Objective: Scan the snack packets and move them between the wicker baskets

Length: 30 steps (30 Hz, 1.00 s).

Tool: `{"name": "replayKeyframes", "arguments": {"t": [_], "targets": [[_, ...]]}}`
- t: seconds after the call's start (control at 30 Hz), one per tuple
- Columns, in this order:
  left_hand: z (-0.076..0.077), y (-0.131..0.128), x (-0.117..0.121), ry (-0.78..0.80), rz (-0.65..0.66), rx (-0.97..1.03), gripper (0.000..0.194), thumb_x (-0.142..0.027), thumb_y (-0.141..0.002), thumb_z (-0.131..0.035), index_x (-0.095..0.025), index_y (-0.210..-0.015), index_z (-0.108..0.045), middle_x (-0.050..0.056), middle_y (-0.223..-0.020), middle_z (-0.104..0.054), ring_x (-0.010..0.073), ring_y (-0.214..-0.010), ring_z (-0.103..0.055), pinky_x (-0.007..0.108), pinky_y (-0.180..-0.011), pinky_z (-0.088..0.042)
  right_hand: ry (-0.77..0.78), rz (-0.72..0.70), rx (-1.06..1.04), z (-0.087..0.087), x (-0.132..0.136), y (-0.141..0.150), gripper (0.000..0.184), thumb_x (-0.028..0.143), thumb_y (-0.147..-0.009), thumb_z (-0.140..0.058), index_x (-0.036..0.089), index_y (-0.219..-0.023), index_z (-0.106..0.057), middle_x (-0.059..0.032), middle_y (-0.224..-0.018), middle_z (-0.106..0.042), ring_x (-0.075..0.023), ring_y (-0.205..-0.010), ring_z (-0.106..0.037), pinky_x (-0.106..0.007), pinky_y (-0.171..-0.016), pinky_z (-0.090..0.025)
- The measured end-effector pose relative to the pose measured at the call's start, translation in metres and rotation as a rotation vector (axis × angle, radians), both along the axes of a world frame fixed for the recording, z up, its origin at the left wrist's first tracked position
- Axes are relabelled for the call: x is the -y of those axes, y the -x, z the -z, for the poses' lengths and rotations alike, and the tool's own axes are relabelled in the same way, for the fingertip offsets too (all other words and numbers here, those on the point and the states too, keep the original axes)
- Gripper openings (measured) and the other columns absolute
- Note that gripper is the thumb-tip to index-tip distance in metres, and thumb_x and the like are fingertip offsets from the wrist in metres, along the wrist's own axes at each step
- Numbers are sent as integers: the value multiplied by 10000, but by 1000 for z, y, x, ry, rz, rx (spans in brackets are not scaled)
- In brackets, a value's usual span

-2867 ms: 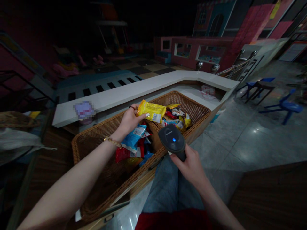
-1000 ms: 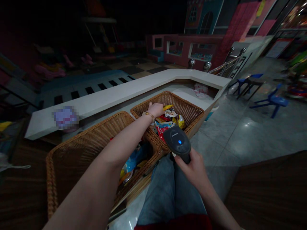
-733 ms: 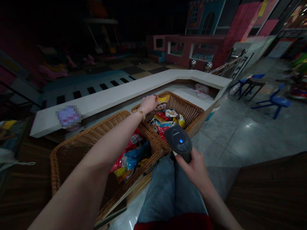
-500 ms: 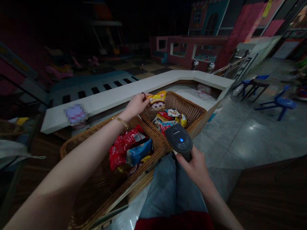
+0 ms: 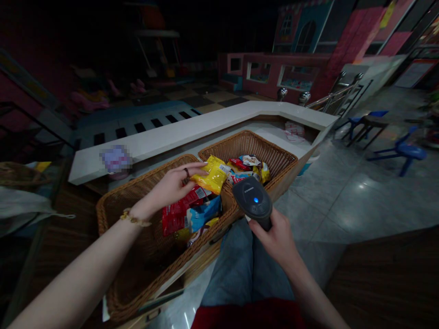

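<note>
My left hand (image 5: 169, 186) pinches a yellow snack packet (image 5: 213, 173) and holds it above the gap between two wicker baskets. My right hand (image 5: 276, 240) grips a dark barcode scanner (image 5: 253, 201) with a blue light lit on top, its head just right of the packet. The near basket (image 5: 137, 192) holds red, blue and yellow packets (image 5: 190, 214). The far basket (image 5: 260, 148) holds several more snack packets (image 5: 248, 165).
A white counter ledge (image 5: 206, 130) runs behind the baskets. My legs in jeans (image 5: 240, 269) are below the scanner. Grey tiled floor (image 5: 356, 201) lies to the right, with blue chairs (image 5: 404, 153) beyond. A dark wooden surface (image 5: 391, 278) is at lower right.
My left hand reached into the far basket, lifted out a yellow packet and brought it back toward the scanner. The right hand with the scanner stayed nearly still.
</note>
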<state>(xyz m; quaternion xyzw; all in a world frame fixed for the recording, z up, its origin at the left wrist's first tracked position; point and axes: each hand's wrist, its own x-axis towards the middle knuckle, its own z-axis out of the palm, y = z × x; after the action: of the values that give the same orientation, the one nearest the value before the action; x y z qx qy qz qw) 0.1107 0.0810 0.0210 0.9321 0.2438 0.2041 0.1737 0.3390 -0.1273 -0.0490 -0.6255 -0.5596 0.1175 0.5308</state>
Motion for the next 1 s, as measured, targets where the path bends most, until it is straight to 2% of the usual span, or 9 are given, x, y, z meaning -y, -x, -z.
{"name": "replayKeyframes", "arguments": {"t": [0.1,0.2,0.3,0.4,0.5,0.63,0.8,1.0], "targets": [[5,-3,-3,74,-43,57,321,-250,-885,-481,-228,-1098,-720,68,-1439,-628,250,-1296,-619,478,-1167,-437,-3,-2,-5,-1,0,2,69,254,-843,-602,221,-893,-637,-26,-789,-733,-216,-707,-695,-292,-675,-555],[12,-12,0,92,-144,102,302,-387,-934,-513,-203,-1124,-658,121,-1369,-650,276,-1268,-621,497,-1135,-453,9,10,-9,-1,-1,2,84,267,-839,-610,221,-902,-642,-30,-789,-733,-224,-716,-697,-304,-691,-559],[16,-24,10,26,-221,14,527,-543,-923,-562,-179,-1305,-565,163,-1383,-615,312,-1279,-599,513,-1126,-444,12,5,-10,-2,-2,3,82,263,-837,-605,222,-898,-642,-30,-782,-730,-222,-705,-694,-298,-676,-551],[18,-34,20,-70,-281,-124,683,-603,-897,-604,-173,-1417,-503,185,-1464,-553,370,-1349,-536,559,-1136,-404,10,-8,-10,-2,-3,5,80,256,-836,-601,225,-898,-642,-28,-781,-731,-219,-699,-691,-292,-661,-543],[21,-36,22,-131,-289,-199,742,-566,-877,-667,-177,-1475,-461,194,-1528,-503,387,-1402,-483,577,-1144,-371,18,-17,-12,-1,-3,6,87,251,-840,-599,223,-910,-642,-28,-790,-733,-219,-708,-694,-291,-666,-543],[26,-28,13,-205,-199,-213,774,-465,-874,-716,-189,-1532,-417,198,-1598,-426,360,-1448,-434,562,-1179,-314,15,-23,-5,-1,-4,7,81,252,-844,-599,218,-908,-634,-28,-788,-731,-215,-706,-694,-282,-660,-537],[22,-15,4,-310,-95,-182,674,-319,-877,-735,-300,-1505,-492,135,-1625,-406,345,-1455,-420,596,-1238,-187,57,-39,2,-2,-3,9,81,254,-841,-593,223,-905,-631,-24,-783,-726,-210,-703,-690,-277,-664,-536],[22,-12,4,-363,-96,-211,656,-293,-885,-728,-347,-1498,-499,106,-1645,-382,334,-1473,-405,628,-1245,-149,75,-79,13,-2,-3,13,77,268,-847,-596,222,-897,-633,-32,-785,-726,-215,-694,-680,-288,-667,-541]]}}
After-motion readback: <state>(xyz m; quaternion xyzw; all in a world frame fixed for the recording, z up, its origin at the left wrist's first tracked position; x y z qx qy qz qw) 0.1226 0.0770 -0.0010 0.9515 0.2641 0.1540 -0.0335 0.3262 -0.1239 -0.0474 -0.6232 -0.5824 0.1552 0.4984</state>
